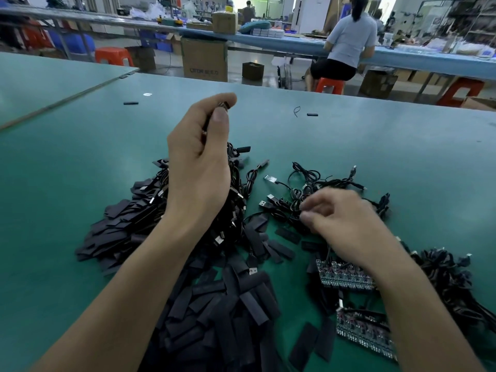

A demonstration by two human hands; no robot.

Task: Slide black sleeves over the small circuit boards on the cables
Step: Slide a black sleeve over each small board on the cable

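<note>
- Head view: we are seeing the left hand [200, 167] raised over the green surface [80, 157], its grip pinching a small dark piece [224, 105] between thumb and fingertips. We cannot tell whether it is a sleeve or a plug.
- The right hand [338, 218] is reaching into a tangle of loose cables [308, 187], fingers curled and blurred. We cannot tell whether its grip is holding one.
- We are judging the job well under way but far from finished. A heap of cables [126, 226] beside the left wrist is looking already sleeved, while a large pile of black sleeves [222, 304] is lying unused near us.
- One small circuit board [270, 179] is lying bare and pale on its cable just beyond the tangle. Panels of boards [346, 275] are sitting under the right forearm, and another cable bundle [442, 275] is waiting at far right.
</note>
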